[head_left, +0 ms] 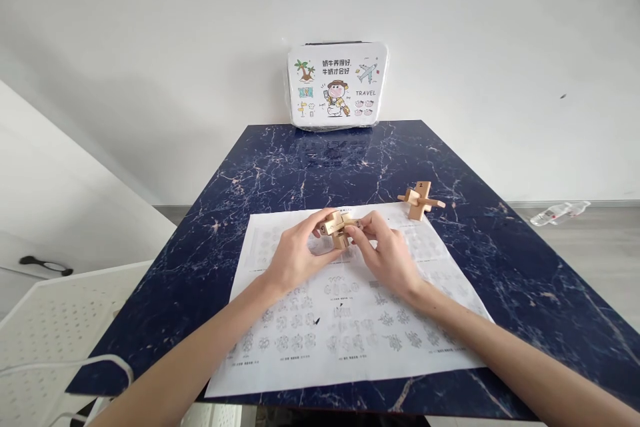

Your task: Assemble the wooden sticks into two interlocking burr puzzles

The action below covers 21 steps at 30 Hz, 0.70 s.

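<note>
Between my two hands, above the upper part of a printed sheet, is a wooden burr puzzle [341, 221] made of interlocking pale blocks with dark marks on some ends. My left hand [296, 248] curls round its left side, fingers behind and thumb below. On the right, my right hand [387, 250] pinches a block of it between thumb and fingers. The sheet [345, 347] lies flat under both hands and carries rows of small line diagrams. A second wooden puzzle [420, 201], cross-shaped and marked 2, stands at the sheet's upper right corner.
The blue marble-patterned table [300, 173] reaches back to a white wall. A white case with cartoon prints [339, 83] leans against that wall. To the left are a white perforated surface [65, 320] and a white cable [113, 360]. A clear plastic bottle [560, 212] lies on the floor at right.
</note>
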Each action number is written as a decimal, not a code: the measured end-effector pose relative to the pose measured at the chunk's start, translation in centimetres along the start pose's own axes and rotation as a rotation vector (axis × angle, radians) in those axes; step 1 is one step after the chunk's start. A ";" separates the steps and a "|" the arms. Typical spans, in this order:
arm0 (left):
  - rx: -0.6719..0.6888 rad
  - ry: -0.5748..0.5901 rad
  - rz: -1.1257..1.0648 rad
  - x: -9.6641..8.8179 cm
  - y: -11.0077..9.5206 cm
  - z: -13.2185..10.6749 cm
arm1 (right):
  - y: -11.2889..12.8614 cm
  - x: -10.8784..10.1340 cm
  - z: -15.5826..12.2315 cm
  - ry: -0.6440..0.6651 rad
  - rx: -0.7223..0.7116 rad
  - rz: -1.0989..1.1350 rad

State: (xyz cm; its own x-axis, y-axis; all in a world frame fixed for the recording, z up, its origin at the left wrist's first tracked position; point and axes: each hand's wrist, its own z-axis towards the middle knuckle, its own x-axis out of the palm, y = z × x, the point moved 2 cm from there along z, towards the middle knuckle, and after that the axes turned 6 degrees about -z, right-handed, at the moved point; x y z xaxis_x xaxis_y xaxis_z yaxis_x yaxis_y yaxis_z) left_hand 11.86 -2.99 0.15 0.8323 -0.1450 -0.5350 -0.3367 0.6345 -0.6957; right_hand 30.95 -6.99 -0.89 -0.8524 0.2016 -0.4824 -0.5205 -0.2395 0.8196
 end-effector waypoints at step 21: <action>-0.028 -0.028 -0.004 0.2 -0.3 -0.1 | 0.2 0.3 0.1 -0.004 0.067 0.082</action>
State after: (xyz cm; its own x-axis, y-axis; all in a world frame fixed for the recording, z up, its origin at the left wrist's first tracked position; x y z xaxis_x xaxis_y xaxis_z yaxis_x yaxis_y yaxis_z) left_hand 12.08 -3.32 0.24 0.8455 -0.1259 -0.5190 -0.3454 0.6123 -0.7112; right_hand 30.58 -6.90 -0.81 -0.8920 0.1877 -0.4113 -0.4440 -0.1918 0.8753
